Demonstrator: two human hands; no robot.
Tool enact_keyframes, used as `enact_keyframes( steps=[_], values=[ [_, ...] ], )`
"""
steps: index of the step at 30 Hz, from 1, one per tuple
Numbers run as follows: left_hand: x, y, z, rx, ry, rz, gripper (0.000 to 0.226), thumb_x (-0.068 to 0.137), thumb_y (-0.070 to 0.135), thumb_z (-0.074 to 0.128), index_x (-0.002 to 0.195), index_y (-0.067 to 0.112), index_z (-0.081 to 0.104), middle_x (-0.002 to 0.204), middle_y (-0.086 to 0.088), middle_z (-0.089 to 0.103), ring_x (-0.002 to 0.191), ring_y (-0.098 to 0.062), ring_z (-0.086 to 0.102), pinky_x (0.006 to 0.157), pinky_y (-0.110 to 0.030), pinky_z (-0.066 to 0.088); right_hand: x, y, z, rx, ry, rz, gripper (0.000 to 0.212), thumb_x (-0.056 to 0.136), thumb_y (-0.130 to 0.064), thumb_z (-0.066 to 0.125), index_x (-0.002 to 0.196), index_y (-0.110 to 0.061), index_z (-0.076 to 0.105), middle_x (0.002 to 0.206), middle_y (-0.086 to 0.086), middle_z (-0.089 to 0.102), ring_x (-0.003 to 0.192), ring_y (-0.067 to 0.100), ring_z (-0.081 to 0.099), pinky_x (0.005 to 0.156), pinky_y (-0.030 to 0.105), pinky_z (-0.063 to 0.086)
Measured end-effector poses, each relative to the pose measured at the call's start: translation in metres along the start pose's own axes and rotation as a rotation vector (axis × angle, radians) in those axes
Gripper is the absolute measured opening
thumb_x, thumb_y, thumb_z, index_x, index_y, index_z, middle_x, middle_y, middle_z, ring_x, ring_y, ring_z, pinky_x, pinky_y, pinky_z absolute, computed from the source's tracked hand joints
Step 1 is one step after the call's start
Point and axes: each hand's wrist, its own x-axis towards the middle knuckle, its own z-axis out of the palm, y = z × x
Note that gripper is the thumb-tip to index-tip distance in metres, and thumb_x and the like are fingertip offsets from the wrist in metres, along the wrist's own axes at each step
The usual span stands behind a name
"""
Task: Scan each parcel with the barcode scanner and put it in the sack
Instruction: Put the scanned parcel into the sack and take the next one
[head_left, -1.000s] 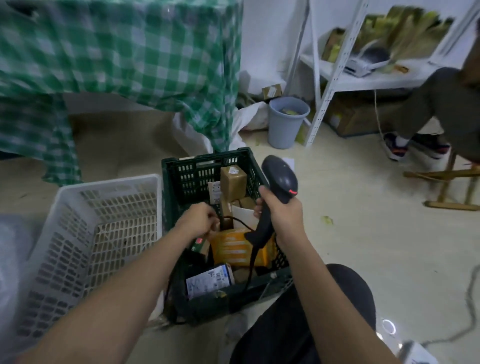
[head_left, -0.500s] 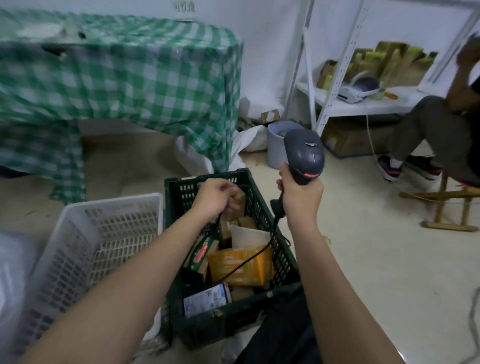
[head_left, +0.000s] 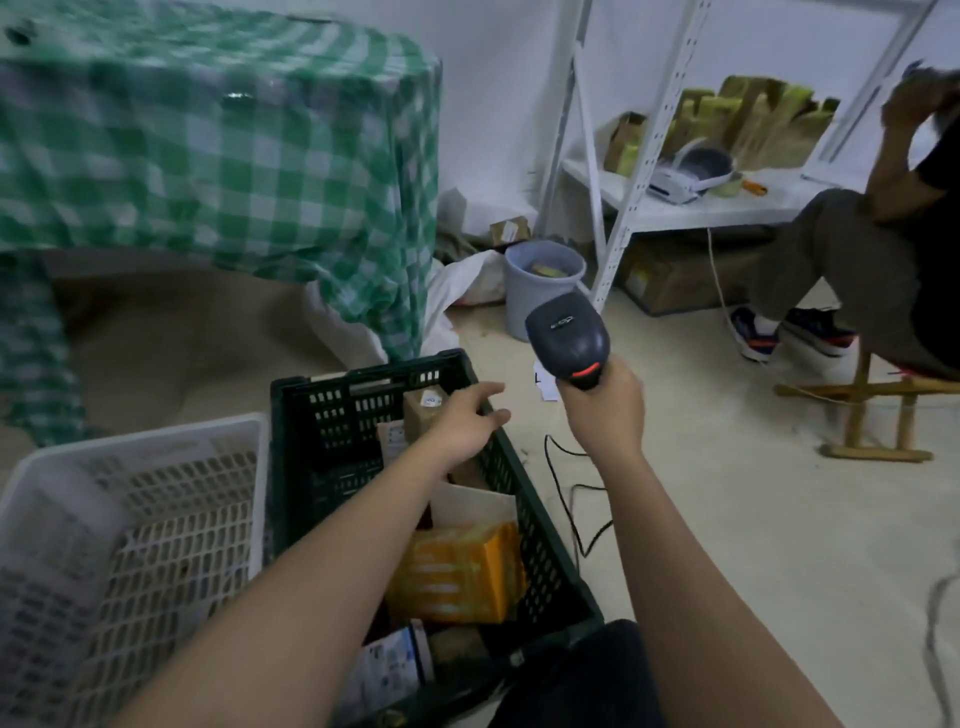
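Green checked tablecloth (head_left: 223, 156): upper left of frame. White plastic basket (head_left: 130, 519): lower left. Dark green crate (head_left: 332, 415): centre, holding parcels, among them orange box (head_left: 462, 571) and brown carton (head_left: 423, 413). Left hand (head_left: 462, 423): above crate, fingers spread, gripping nothing. Barcode scanner (head_left: 566, 335): centre right, raised clear of crate. Right hand (head_left: 602, 410): fingers wrapped round scanner handle. Grey bin (head_left: 540, 286): behind scanner. White shelving (head_left: 691, 208): upper right. Seated person (head_left: 857, 270): right edge.
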Motion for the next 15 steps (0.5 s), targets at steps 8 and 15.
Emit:
enact_keyframes(
  steps=[8, 15],
  values=[
    [0.006, -0.119, -0.051, 0.155, 0.163, -0.209, 0.038, 0.094, 0.021, 0.059, 0.130, 0.011, 0.055, 0.128, -0.007, 0.059, 0.117, -0.023, 0.056, 0.100, -0.035, 0.045, -0.026, 0.048, 0.126, -0.126, -0.418, 0.055, 0.015, 0.080, -0.023, 0.068, 0.082, -0.008, 0.065, 0.082, 0.012, 0.068, 0.078, 0.030, 0.061, 0.056, 0.029, 0.033],
    [0.013, -0.215, -0.066, 0.208, 0.120, -0.412, 0.046, 0.093, 0.025, 0.061, 0.136, 0.011, 0.049, 0.135, -0.008, 0.054, 0.122, -0.020, 0.051, 0.103, -0.030, 0.041, -0.022, 0.087, 0.202, -0.317, -0.625, 0.112, 0.013, 0.084, -0.027, 0.066, 0.082, -0.015, 0.062, 0.075, 0.000, 0.059, 0.074, 0.021, 0.056, 0.057, 0.027, 0.037]
  ],
)
